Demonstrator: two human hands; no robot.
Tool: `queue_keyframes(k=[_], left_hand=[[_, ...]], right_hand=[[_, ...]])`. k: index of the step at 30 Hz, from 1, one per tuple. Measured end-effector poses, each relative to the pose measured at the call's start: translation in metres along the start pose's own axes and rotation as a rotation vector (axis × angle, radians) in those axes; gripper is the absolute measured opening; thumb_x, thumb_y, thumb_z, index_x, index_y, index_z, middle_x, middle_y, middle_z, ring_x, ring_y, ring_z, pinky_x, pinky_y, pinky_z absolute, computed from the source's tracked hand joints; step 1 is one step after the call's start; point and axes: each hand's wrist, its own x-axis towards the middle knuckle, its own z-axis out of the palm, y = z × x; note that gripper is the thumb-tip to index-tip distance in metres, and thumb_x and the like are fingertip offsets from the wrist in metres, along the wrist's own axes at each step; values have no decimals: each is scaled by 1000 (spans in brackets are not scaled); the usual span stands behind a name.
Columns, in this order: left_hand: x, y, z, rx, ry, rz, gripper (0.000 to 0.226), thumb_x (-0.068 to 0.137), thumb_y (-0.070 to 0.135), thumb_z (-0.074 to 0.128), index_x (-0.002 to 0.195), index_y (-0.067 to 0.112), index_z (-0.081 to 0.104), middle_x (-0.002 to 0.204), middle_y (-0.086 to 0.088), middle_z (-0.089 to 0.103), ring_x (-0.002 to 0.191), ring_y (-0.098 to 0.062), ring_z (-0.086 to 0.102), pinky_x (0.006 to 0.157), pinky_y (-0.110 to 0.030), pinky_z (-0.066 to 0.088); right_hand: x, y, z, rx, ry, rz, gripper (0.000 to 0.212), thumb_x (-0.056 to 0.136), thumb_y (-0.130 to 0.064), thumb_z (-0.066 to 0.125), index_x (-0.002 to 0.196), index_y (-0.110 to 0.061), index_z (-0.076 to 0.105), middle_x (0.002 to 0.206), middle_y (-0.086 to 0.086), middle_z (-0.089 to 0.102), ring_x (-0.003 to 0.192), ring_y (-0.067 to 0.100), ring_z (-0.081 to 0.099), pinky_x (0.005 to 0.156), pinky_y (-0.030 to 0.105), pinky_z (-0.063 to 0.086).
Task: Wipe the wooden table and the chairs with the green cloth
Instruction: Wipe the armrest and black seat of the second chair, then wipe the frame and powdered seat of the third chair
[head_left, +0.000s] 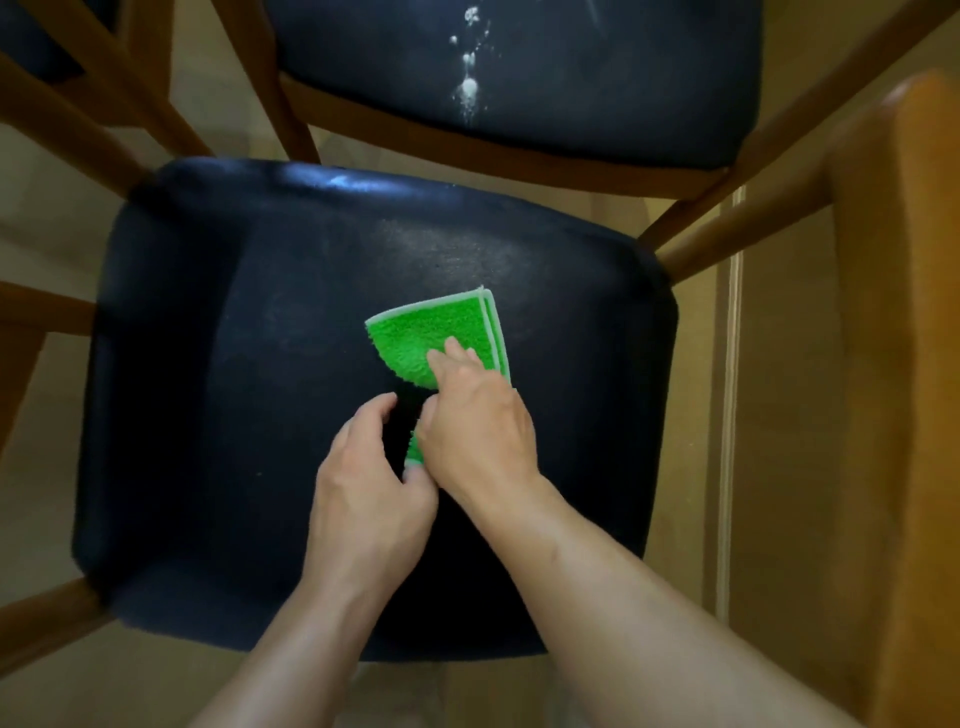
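A folded green cloth (436, 338) with pale edging lies on the dark padded seat (234, 389) of the near chair, right of the seat's middle. My right hand (478, 426) lies flat on top of the cloth, covering its near half. My left hand (369, 483) is just left of it, thumb and fingers pinching the cloth's near corner. A faint dusty smear shows on the seat beyond the cloth.
A second chair (571, 104) with a dark seat stands beyond, with white powdery spots (470, 85) on it. Wooden chair legs and rails (727, 218) cross at left and right. A thick wooden post (893, 364) rises at the right. Beige floor lies below.
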Motion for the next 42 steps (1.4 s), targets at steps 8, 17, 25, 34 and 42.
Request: queue_keyframes(k=[8,17,25,34,42], left_hand=[[-33,83,4,-192,-169,147,44,85,16,63,114,48,55,95,22,65,88,6,59,70,-11,46],[-80,187,11,-291,-138,427,55,84,26,66,133,42,48,108,25,61,98,11,57,77,-5,43],[-69,259,61,-417,-218,69,50,97,27,52,144,33,38,125,13,55,89,0,56,74,-24,49],[-78,256,86,-868,-23,-269,28,95,17,47,87,12,73,89,-13,73,89,-31,70,80,-46,57],[-58,308,105,-766,193,-372,35,97,40,39,95,19,66,79,-5,64,79,-23,61,73,-40,52]], right_hand=[[-40,12,-83,986,159,278,20,83,-6,47,80,-7,66,70,6,60,66,19,56,59,40,47],[-97,56,-221,1432,244,-75,23,93,-2,46,96,-2,69,100,32,67,85,35,64,82,55,55],[-148,113,-291,698,459,-313,26,92,-12,53,102,-23,74,78,14,69,65,33,68,51,49,56],[-84,151,-214,-29,116,-302,59,96,-48,15,150,-33,32,163,-11,8,150,11,-7,120,53,15],[16,131,-273,57,205,-478,29,99,-21,47,119,-18,68,146,3,48,140,19,32,107,33,36]])
